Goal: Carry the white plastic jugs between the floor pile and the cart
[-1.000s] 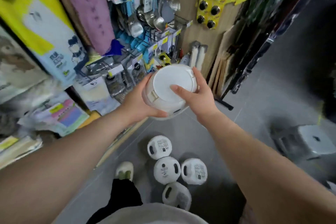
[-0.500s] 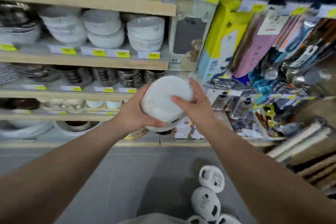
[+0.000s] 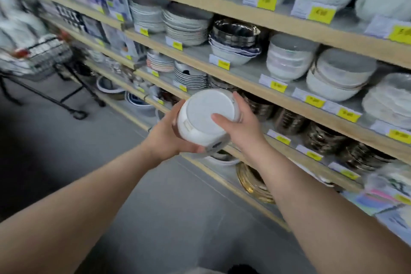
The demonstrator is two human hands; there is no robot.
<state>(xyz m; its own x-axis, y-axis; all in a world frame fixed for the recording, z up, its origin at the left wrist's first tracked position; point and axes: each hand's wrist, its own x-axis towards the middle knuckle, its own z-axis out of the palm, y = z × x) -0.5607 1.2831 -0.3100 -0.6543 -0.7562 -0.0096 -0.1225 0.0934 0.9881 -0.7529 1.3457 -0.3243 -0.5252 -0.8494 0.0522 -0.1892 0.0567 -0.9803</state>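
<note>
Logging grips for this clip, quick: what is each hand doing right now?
Left hand: holds the white container from its left side and below.
Right hand: grips the same container, thumb on its lid.

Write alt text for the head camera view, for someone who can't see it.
Two bare hands hold a round white lidded container in front of shop shelves: the left hand grips its side, the right hand its other side with the thumb on the lid. The wooden shelves carry stacked bowls and plates with yellow price tags.

Bright, even light; edges smear, probably motion blur, with wide-angle bending.
</note>
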